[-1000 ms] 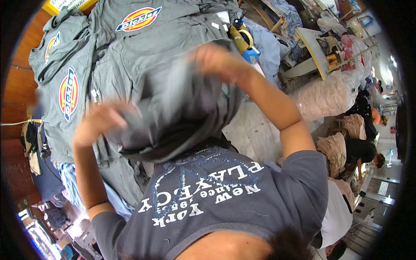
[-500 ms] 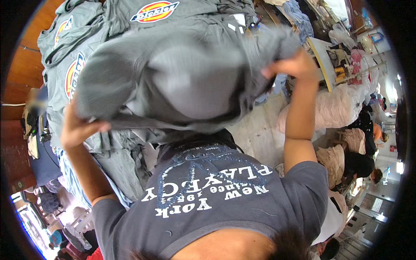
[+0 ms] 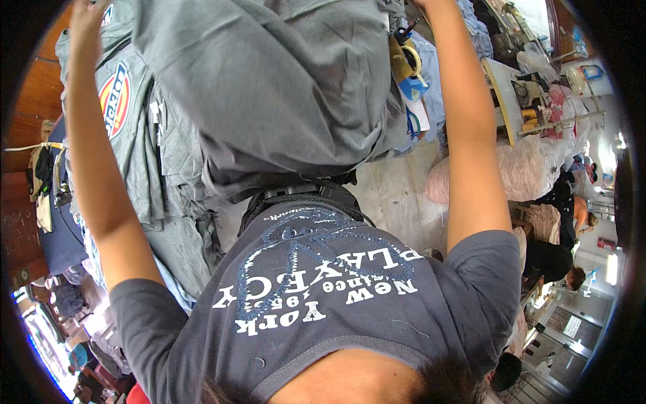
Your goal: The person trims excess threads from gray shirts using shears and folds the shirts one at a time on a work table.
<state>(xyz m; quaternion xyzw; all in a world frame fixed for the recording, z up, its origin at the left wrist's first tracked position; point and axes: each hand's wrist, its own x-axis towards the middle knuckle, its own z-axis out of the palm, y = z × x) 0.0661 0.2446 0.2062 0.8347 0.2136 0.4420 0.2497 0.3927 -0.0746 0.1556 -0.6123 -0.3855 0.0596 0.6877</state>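
Observation:
A grey garment (image 3: 269, 81) lies spread across the top of a pile, with loose folds and its near edge hanging toward my waist. Both my arms stretch far forward along its sides. At the upper left, my left hand (image 3: 86, 23) is beside the garment's far left part, its fingers cut off by the picture's edge. Only a sliver of my right hand (image 3: 422, 3) shows at the top edge, near the garment's far right side. What either hand grips is hidden. Under and left of the garment lie grey T-shirts (image 3: 138, 74) with a colourful printed badge.
Right of the pile sit a roll of tape (image 3: 412, 62) and a blue-handled tool (image 3: 412, 124). Pale plastic-wrapped bundles (image 3: 464, 178) lie farther right, below a white-topped table (image 3: 501, 101). Other people (image 3: 548, 259) are at the far right.
Both my hands have moved forward, toward the top edge. The grey garment, bunched and lifted between them before, now lies spread flatter over the pile. The tape roll has come into view.

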